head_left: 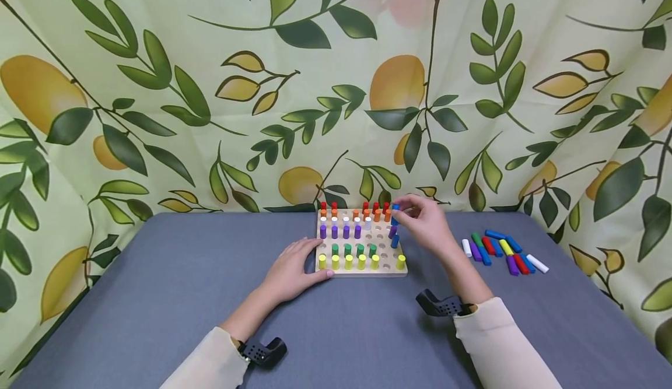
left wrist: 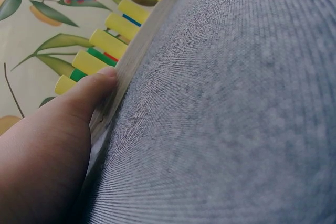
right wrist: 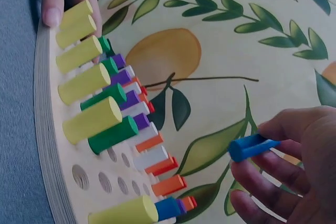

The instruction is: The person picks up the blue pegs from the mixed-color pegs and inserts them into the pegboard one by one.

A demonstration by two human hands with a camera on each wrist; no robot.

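Observation:
A wooden pegboard (head_left: 362,273) bears rows of coloured pegs: yellow at the front, then green, purple, white, orange and red. My left hand (head_left: 291,269) holds its front left corner, the thumb against the front edge and the fingers along the left side; those fingers are hidden in the left wrist view. Between thumb and fingertips my right hand (head_left: 427,223) pinches a blue peg (right wrist: 244,148), raised over the board's back right corner. Down the right column stand a yellow peg (head_left: 401,262), a blue one (head_left: 395,241) and a purple one (head_left: 392,232).
Right of the board, several loose pegs lie in a loose cluster, among them a green peg (head_left: 476,239), a yellow peg (head_left: 506,247) and a white peg (head_left: 538,263). Grey cloth covers the table (head_left: 210,272). Behind it hangs a leaf-patterned curtain (head_left: 336,86).

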